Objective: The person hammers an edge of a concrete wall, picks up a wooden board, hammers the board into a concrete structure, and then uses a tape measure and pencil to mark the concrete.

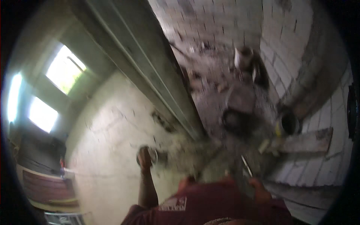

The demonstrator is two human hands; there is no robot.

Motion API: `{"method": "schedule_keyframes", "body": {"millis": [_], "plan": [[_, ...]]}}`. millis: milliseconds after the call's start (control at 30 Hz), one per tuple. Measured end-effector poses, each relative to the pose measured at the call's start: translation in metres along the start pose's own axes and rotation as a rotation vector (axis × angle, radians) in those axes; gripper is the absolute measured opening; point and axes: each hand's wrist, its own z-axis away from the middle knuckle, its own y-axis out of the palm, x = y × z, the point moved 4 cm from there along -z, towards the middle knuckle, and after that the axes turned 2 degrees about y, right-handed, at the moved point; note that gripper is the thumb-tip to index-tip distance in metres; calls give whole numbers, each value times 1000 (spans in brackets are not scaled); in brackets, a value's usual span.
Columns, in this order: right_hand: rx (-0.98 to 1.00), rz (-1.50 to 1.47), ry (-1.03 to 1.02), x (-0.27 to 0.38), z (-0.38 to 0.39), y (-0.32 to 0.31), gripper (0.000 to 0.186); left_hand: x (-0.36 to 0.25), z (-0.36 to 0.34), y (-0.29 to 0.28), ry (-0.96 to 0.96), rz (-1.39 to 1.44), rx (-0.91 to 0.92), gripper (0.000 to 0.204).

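My left hand is closed on a round container held out over the pale floor, left of the foot of a concrete column. My right hand is low at my right, gripping a long, thin metal tool, possibly a trowel, blurred. My maroon shirt fills the lower middle. A dark patch of rubble or mortar lies on the floor between my hands.
At right, a block wall has a bucket and a board beside it. A white sack, a dark round object and debris lie behind the column. Bright windows are at left.
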Motion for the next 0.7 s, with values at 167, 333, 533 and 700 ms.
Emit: {"method": "schedule_keyframes", "body": {"millis": [167,333,533,700], "plan": [[116,216,20,-92,-102,-27,48,-160,-12,56,-136,466,-116,31],[201,286,157,-69,-107,-30,44,-129,51,92,-454,468,-31,34],[84,16,-38,34,-43,-76,50,-75,102,55,-207,288,-28,45],[-64,-156,-124,114,-43,-151,50,-190,1,88,-376,306,-158,40]]}}
